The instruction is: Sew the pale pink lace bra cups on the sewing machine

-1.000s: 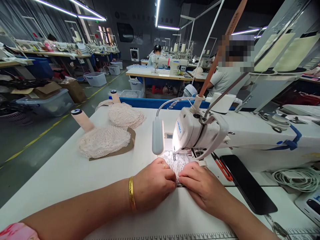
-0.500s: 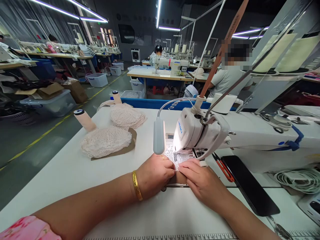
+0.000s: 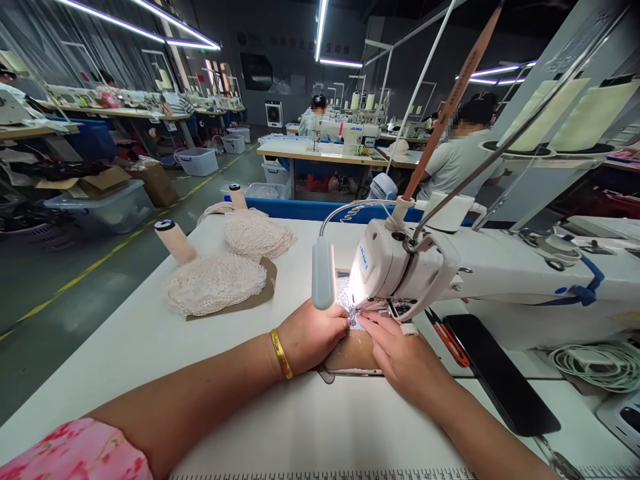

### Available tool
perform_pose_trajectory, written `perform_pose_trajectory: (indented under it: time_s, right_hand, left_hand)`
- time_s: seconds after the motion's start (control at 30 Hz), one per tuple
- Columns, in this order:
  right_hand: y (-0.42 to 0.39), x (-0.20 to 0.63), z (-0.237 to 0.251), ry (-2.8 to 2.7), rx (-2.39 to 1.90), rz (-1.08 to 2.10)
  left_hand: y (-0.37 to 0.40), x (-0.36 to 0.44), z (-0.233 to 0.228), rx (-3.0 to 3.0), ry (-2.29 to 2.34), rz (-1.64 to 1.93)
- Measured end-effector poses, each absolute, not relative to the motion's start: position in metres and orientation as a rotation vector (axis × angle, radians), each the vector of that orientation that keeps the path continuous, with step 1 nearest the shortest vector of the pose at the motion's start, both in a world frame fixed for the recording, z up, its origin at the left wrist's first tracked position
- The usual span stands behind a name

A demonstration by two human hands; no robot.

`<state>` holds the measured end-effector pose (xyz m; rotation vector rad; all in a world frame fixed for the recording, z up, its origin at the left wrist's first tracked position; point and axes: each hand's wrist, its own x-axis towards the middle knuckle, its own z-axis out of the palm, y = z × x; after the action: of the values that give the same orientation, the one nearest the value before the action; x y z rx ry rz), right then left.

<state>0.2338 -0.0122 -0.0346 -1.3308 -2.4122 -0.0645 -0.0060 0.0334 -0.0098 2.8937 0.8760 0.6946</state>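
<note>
Both the left hand (image 3: pixel 313 333) and the right hand (image 3: pixel 400 353) are pressing fingers flat on the lace piece (image 3: pixel 345 303) under the sewing machine (image 3: pixel 400 267) head, risking a needle prick or puckered seam.

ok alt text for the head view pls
Two bare hands, left hand and right hand, press a white lace piece flat under the needle of a white industrial sewing machine on a white table; stacked pink lace pieces lie to the left.
</note>
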Motion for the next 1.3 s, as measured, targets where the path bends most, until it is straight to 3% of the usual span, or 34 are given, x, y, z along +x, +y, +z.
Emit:
perform_pose_trajectory:
  time_s: [0.17,0.33,0.53,0.8,1.03,1.3]
  right_hand:
    - [-0.014,0.235,-0.034,-2.389,-1.288,-0.065]
    - [-0.016,0.226,-0.026,-2.341,-1.122,-0.047]
    - [-0.027,0.209,-0.016,-2.451,-0.809,0.049]
    - [-0.043,0.203,-0.008,-2.498,-0.574,0.281]
    - [-0.052,0.205,0.014,-2.601,-0.563,0.485]
    - [-0.042,0.215,-0.006,-2.085,-1.239,0.622]
  left_hand:
    - [0.032,-0.009,0.003,2.817,1.107,0.553]
    - [0.018,-0.005,0.020,2.803,1.315,0.179]
    - [0.006,-0.019,0.048,2.739,1.165,-0.017]
    - [0.038,-0.034,0.038,2.583,1.533,0.072]
    - [0.032,-0.024,0.016,2.813,1.111,0.522]
    - [0.018,-0.014,0.009,2.704,0.820,0.981]
